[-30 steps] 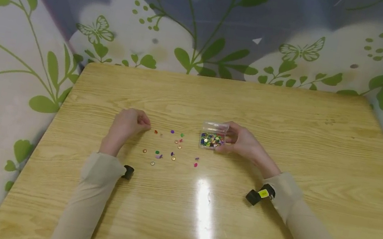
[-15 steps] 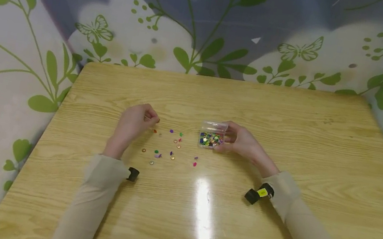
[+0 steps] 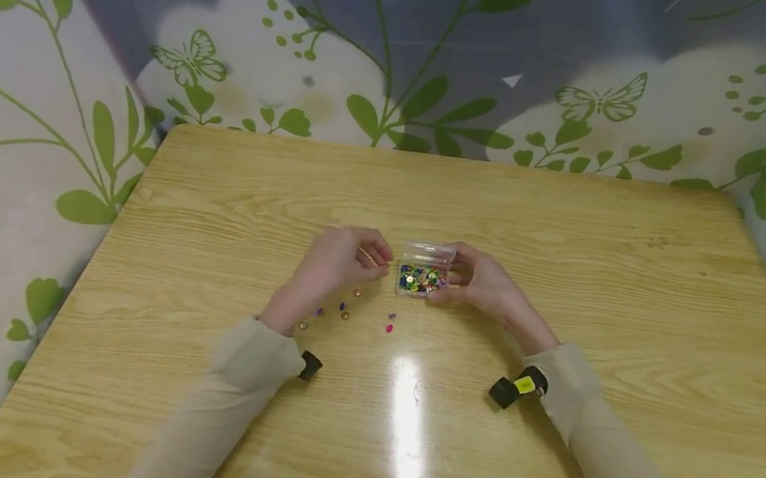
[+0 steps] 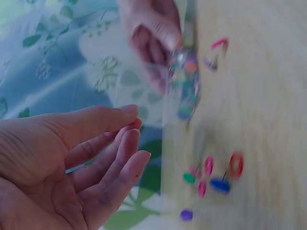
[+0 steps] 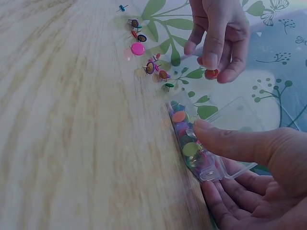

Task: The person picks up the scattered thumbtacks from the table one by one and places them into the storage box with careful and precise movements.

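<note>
My left hand (image 3: 339, 261) pinches a red-orange thumbtack (image 5: 211, 74) between thumb and fingertips, just left of a small clear plastic box (image 3: 428, 252). The box's hinged lid stands raised, and many-coloured thumbtacks (image 5: 190, 148) fill the bottom. With thumb in front and fingers behind, my right hand (image 3: 489, 285) grips the box at its right end. Loose thumbtacks lie on the table below and left of the box, among them a pink one (image 3: 389, 328), a blue one (image 4: 220, 185) and a green one (image 4: 189, 178). In the head view my left hand and forearm hide some of them.
The wooden table (image 3: 581, 238) meets a wall (image 3: 453, 48) with a leaf-and-butterfly print at its back edge. Black wrist cameras sit below each hand, the left one (image 3: 310, 366) and the right one (image 3: 505, 392). Light glares off the table in front of the box.
My left hand has lifted a thumbtack from the left of the scatter and carried it right, up beside the box. My right hand and the box have stayed in place.
</note>
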{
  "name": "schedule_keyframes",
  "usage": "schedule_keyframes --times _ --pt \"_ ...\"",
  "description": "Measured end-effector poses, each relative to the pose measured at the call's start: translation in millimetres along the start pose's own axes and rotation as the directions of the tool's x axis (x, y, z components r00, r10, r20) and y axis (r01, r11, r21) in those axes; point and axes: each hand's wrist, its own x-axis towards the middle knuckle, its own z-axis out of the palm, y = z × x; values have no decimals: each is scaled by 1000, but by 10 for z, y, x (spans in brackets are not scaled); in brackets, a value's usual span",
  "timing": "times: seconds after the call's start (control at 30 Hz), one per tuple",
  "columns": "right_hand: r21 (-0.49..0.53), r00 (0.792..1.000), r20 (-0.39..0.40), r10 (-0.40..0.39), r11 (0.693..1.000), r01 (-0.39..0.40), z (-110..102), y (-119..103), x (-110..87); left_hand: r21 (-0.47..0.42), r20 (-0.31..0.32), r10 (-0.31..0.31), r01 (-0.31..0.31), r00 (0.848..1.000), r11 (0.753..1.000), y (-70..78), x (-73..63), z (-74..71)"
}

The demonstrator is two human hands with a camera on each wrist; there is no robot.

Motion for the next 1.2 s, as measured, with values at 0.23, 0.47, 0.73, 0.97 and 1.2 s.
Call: schedule_keyframes --times 0.23,0.47,0.73,0.97,1.2 --pt "26 999 17 -27 999 26 -9 18 14 63 3 53 -53 999 997 93 77 202" --pt "30 999 22 -31 999 30 6 3 6 105 -18 61 -59 998 993 98 86 300" --pt "38 999 22 -28 999 27 -5 5 19 118 -41 53 -48 998 992 78 78 288" --pt "10 1000 8 -6 1000 6 -7 2 23 132 -73 45 -35 996 991 43 72 171" --pt "2 1000 8 -4 1000 4 -5 8 4 101 -130 -10 23 991 995 -45 23 -70"
